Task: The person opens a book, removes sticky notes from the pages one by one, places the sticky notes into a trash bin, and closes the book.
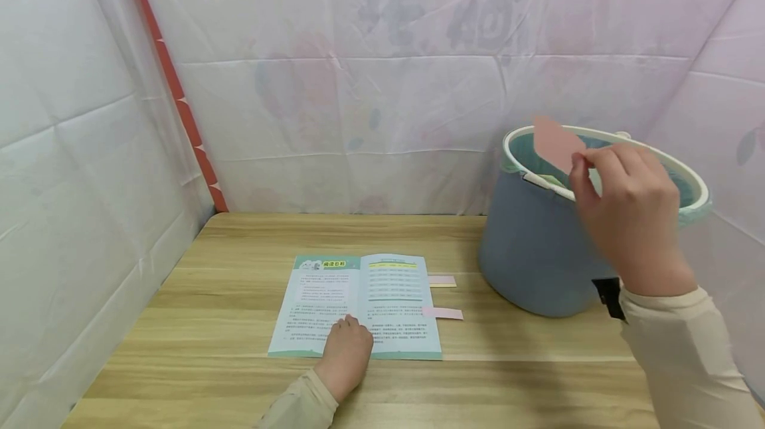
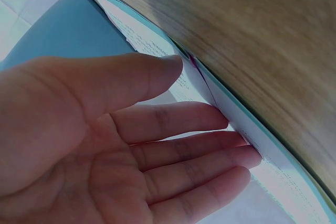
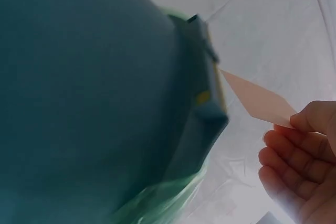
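Note:
My right hand (image 1: 633,206) pinches a small piece of pink paper (image 1: 554,143) between thumb and forefinger, above the mouth of a grey-blue bin (image 1: 532,256). In the right wrist view the same pink paper (image 3: 260,98) juts from the fingertips, its free end near the bin's rim. An open booklet (image 1: 394,333) with printed text lies flat on the table. On its lower middle, near the fold, rests my left hand (image 1: 348,352). The left wrist view shows that hand's fingers (image 2: 178,121) loosely extended, fingertips touching the page, holding nothing.
Two pink paper tabs (image 1: 447,314) stick out from the booklet's right edge. The bin has a white rim (image 1: 696,183) and a green liner bag (image 1: 693,214). Patterned white cloth (image 1: 358,117) hangs behind and beside the wooden table (image 1: 197,323).

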Demonstrator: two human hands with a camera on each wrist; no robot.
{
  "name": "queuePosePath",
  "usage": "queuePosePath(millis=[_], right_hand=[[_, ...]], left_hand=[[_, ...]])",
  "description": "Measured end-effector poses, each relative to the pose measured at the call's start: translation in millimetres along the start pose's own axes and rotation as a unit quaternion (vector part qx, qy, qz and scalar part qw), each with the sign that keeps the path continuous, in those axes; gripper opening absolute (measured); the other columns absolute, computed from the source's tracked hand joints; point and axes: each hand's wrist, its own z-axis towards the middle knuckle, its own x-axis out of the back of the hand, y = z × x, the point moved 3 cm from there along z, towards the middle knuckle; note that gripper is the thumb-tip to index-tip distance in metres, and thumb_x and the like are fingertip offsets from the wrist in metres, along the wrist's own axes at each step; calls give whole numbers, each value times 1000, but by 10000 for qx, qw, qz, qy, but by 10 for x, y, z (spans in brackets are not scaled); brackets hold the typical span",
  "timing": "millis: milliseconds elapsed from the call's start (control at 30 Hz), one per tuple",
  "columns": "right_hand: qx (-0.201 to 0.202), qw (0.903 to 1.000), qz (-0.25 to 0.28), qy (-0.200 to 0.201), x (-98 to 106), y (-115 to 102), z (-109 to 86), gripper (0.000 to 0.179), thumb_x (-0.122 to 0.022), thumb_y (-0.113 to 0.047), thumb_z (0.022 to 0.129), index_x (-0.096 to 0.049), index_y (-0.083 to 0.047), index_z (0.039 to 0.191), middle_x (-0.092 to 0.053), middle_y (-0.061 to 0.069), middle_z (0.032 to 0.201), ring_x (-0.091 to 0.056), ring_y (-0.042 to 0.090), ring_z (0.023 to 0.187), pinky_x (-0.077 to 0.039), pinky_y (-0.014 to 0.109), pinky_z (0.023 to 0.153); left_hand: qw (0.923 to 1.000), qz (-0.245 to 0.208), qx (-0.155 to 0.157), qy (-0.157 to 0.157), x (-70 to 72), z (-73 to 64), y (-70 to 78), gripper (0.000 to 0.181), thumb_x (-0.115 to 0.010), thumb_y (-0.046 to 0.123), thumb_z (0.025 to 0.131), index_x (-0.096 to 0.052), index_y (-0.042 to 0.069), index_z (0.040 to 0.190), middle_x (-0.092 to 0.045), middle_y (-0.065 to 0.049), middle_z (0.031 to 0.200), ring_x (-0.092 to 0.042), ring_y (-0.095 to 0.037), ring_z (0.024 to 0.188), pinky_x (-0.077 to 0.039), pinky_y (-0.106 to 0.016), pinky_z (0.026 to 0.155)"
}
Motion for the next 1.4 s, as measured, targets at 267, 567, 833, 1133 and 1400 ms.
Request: queuePosePath(millis=[267,567,833,1133,1400], right_hand=[[-381,9980,-446,-247,67,223,-30,28,-49,-9,96,-60,15,87,-57,31,77,-49,48,71,-41,58,62],[-812,9892,-775,-940,90,343,-71,30,-47,-8,96,-60,17,86,-57,31,79,-49,47,72,-40,57,59],[-835,9872,-714,-1156,69,360,-86,31,-49,-10,96,-62,16,85,-58,31,76,-50,49,68,-40,58,59],[-793,9895,-552,-1074,48,352,-112,28,-52,-9,94,-63,16,86,-60,30,78,-53,47,72,-41,56,63],[-1022,9874,-436,-1124,36,333,-122,28,-53,-9,93,-63,17,89,-60,32,83,-53,49,81,-42,59,71]], left_hand=[[10000,-31,-40,41,-5,2,1,18,-69,9,85,-71,-6,94,-68,-23,101,-67,-33,92,-55,-36,80],[9997,-243,-29,69,3,-8,-11,19,-70,8,84,-71,-8,94,-67,-25,102,-67,-35,94,-55,-39,82],[9997,-219,-8,-64,7,-2,-10,19,-69,8,84,-71,-7,96,-67,-24,104,-67,-34,96,-54,-38,83],[9999,-93,-40,-66,10,-4,-5,19,-70,8,84,-71,-6,95,-68,-23,103,-67,-33,94,-54,-37,82],[10000,-4,-63,-1,5,6,-4,18,-70,8,84,-72,-6,94,-68,-23,103,-67,-33,92,-55,-36,81]])
